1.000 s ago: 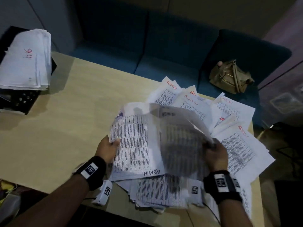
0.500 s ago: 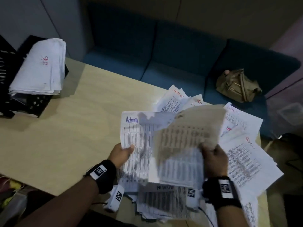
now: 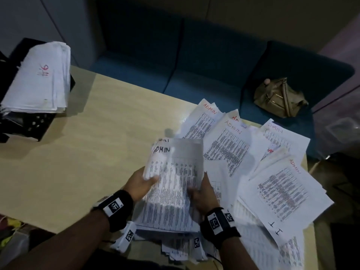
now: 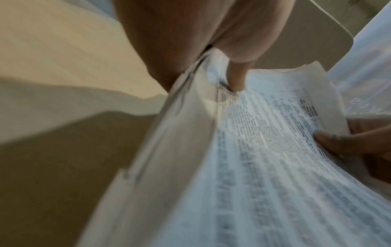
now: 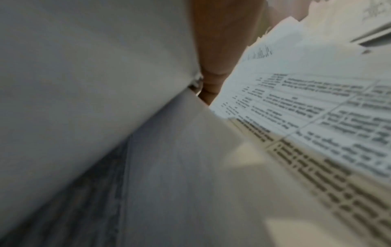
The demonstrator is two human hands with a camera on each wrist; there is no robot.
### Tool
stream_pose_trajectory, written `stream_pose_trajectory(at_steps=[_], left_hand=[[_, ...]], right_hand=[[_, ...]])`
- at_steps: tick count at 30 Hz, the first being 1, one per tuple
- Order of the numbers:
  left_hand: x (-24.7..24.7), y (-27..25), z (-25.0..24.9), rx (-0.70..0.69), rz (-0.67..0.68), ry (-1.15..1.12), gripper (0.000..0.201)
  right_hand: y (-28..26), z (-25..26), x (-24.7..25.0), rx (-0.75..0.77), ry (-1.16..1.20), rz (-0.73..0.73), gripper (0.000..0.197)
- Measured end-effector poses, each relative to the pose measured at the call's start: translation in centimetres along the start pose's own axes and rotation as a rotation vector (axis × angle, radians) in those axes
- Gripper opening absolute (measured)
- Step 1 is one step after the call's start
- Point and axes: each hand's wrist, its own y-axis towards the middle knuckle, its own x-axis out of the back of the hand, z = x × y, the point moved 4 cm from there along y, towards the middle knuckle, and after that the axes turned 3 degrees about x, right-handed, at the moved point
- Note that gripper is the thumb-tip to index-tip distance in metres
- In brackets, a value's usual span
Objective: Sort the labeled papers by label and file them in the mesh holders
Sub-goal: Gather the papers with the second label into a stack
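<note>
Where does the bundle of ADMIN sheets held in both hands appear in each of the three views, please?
Head: the bundle of ADMIN sheets sits low centre, between both hands.
Left wrist: bundle fills the right half, running to the bottom edge.
Right wrist: blurred; grey sheets fill the left, but which is the bundle cannot be told.
Shared landmark: left thumb on the printed face.

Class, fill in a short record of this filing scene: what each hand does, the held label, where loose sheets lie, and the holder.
left hand: grips the held stack's left edge
right hand: grips its right edge
held stack: top sheet labelled ADMIN
loose sheets: spread on the table, several marked ADMIN
mesh holder: far left, carrying a paper pile
</note>
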Motion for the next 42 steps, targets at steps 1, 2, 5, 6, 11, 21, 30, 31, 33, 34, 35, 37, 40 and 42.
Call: stream_pose_trajectory(at_steps=[1, 2, 5, 6, 11, 21, 30, 31, 33, 34, 35, 37, 40, 42], left_hand=[[0.4, 0.3, 0.1, 0.011, -0.061, 0.036, 0.026], [1.0, 0.6, 0.3, 0.020, -0.122, 0.064, 0.021], [3.0, 1.5, 1.1, 0.020, -0.218, 0.151, 0.024], [3.7, 1.8, 1.5, 0.028, -0.240, 0.186, 0.029], [5.4, 2.8, 2.7, 0.095, -0.229, 0.259, 0.038], [5.6, 3.1, 3.4, 0.161, -0.194, 0.220, 0.031], [5.7, 2.6, 3.3, 0.150, -0.202, 0.092, 0.038], [5.6, 2.5, 3.2, 0.143, -0.207, 0.079, 0.038], [5.4, 2.2, 2.9, 0.125, -0.218, 0.047, 0.035], [5.4, 2.1, 2.9, 0.114, -0.217, 0.039, 0.034], [5.3, 2.0, 2.7, 0.098, -0.215, 0.035, 0.034], [5.4, 1.9, 2.4, 0.073, -0.217, 0.055, 0.033], [5.2, 1.7, 1.7, 0.029, -0.171, 0.070, 0.030], [4.6, 1.3, 1.0, 0.003, -0.104, 0.044, 0.024]], right_hand=[[0.0, 0.2, 0.5, 0.018, -0.054, -0.044, 0.045], [0.2, 0.2, 1.5, 0.031, -0.138, -0.163, 0.046], [-0.4, -1.2, 5.6, -0.178, -0.332, -0.507, 0.061], [-0.6, -2.2, 6.4, -0.264, -0.328, -0.524, 0.069], [-1.3, -4.0, 5.7, -0.239, -0.239, -0.326, 0.087], [-1.1, -3.5, 9.8, -0.195, -0.322, -0.361, 0.047], [-3.6, 1.5, 18.2, 0.147, -0.136, -0.715, 0.034], [-3.8, 2.0, 18.9, 0.179, -0.125, -0.740, 0.035], [-4.1, 3.2, 19.8, 0.236, -0.052, -0.766, 0.026], [-4.2, 3.9, 20.1, 0.255, -0.011, -0.758, 0.020], [-4.2, 4.7, 20.1, 0.272, 0.015, -0.741, 0.022], [-4.0, 6.0, 19.6, 0.319, 0.028, -0.679, 0.027], [-2.7, 7.6, 17.7, 0.371, 0.010, -0.570, 0.027], [-0.9, 8.1, 15.5, 0.350, -0.032, -0.521, 0.022]])
